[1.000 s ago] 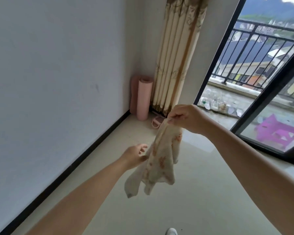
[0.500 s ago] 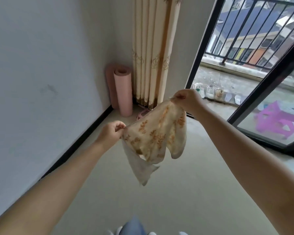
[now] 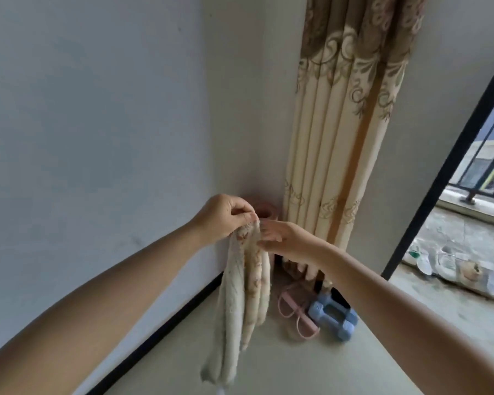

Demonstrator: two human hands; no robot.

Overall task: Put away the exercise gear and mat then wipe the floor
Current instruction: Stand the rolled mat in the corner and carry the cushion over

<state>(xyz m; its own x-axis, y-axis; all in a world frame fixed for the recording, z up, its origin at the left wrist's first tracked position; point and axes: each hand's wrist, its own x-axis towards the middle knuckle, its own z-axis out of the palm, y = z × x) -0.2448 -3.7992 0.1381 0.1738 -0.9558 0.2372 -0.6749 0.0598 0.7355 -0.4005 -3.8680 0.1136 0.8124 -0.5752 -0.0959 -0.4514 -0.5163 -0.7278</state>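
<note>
A cream cloth [image 3: 240, 309] with a faded orange-brown flower print hangs bunched in long folds in front of me. My left hand [image 3: 226, 216] pinches its top edge. My right hand [image 3: 285, 238] is just beside it, fingers fairly straight and touching the cloth's top. A rolled pink mat [image 3: 265, 212] stands upright in the room's corner, mostly hidden behind my hands and the cloth. On the floor by the curtain lie a pink pull band [image 3: 294, 306] and a pair of blue dumbbells [image 3: 331, 317].
A white wall [image 3: 97, 138] with a black skirting runs along the left. A patterned beige curtain [image 3: 340, 138] hangs in the corner. A black door frame [image 3: 439, 181] at the right opens onto a balcony with clutter [image 3: 454, 266]. Pale floor [image 3: 311, 366] lies below.
The cloth was spread between my two hands; now both hands meet at its top and it hangs gathered. The view has swung toward the corner, bringing the dumbbells and band into sight.
</note>
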